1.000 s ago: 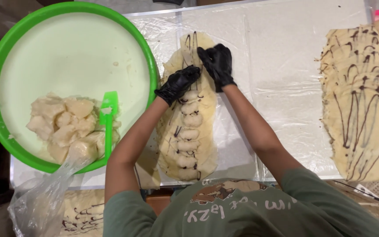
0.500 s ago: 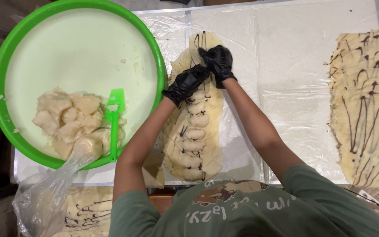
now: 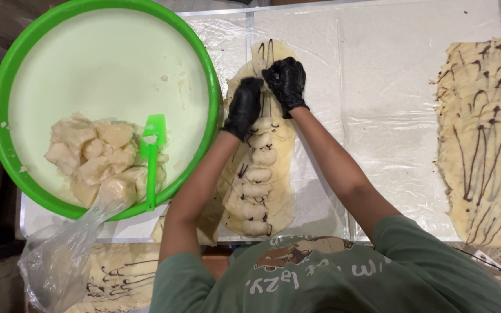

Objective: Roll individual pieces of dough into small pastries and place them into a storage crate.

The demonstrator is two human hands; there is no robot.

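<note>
Standing beside the table (image 3: 413, 75), I see first the big green bowl (image 3: 7, 87) at the left, with a heap of pale filling (image 3: 91, 153) and a green spatula (image 3: 153, 148) in it. At the right lies another flat sheet (image 3: 485, 139) with dark stripes, which carries no filling at all. In the middle lies the long dough sheet (image 3: 262, 174), where a row of filling lumps (image 3: 256, 191) already runs from the near end almost to the far end. Both hands wear black gloves. The left hand (image 3: 243, 107) and the right hand (image 3: 285, 81) press with bent fingers at the far end of the row; whether they pinch a lump I cannot tell. I judge this sheet is nearly filled.
</note>
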